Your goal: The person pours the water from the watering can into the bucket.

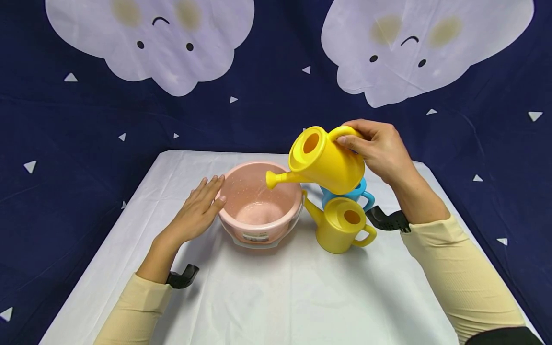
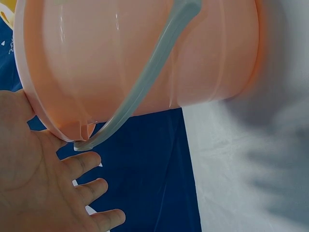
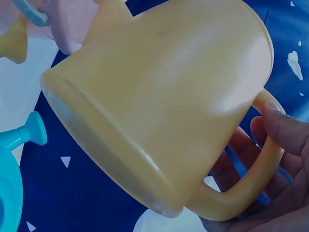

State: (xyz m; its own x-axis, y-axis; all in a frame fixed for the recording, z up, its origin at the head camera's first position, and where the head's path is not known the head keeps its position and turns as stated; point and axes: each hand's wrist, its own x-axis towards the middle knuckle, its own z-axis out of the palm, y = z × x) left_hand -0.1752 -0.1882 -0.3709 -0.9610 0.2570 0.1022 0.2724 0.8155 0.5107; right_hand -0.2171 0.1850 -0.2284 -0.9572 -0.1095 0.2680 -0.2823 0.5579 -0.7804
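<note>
My right hand (image 1: 379,148) grips the handle of a yellow watering can (image 1: 336,165), held tilted with its spout over a pink bucket (image 1: 236,196). Fine streaks show below the spout's sprinkler head, and droplets and a shiny patch lie inside the bucket. In the right wrist view the fingers and thumb (image 3: 287,128) wrap round the can's handle. On the bucket's left, my left hand (image 1: 196,208) has its fingers straight, with thumb and forefinger right at the rim. The left wrist view shows the palm (image 2: 34,179) beside the bucket's grey carrying handle (image 2: 140,92).
A second yellow watering can (image 1: 336,230) stands upright on the white-covered table (image 1: 258,292), right of the bucket. Behind it, partly hidden by the raised can, is a blue watering can (image 1: 368,199). A dark blue cloth (image 1: 276,124) with clouds hangs at the back.
</note>
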